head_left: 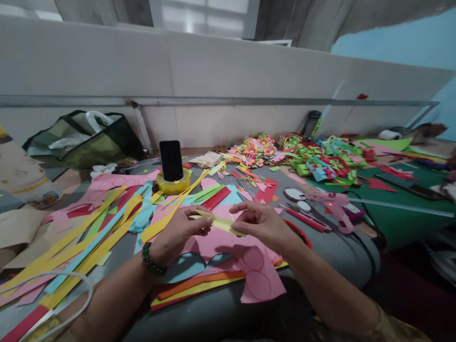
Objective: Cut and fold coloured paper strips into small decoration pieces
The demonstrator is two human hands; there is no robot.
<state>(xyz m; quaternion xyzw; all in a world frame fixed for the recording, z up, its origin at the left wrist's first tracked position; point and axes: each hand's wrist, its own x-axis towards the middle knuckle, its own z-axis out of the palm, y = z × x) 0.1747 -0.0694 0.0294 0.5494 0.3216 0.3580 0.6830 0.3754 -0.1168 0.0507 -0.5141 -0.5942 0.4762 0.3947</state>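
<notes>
Pale-yellow strip (pixel 221 222), head view: held between both hands, just above the pink sheet (pixel 228 244). Left hand (pixel 188 222) grip clamped on one end, right hand (pixel 259 221) grip clamped on the other. From that sheet: phone (pixel 171 160) behind, glue gun (pixel 333 206) right, yellow strips (pixel 94 256) left.

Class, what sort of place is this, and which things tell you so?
Probably a craft workspace: a pink glue gun, a pink sheet marked with circles and a pile of colourful cut-outs suggest it.

Dim overall, bright panes (pixel 180 18) (up top), stretched edges
</notes>
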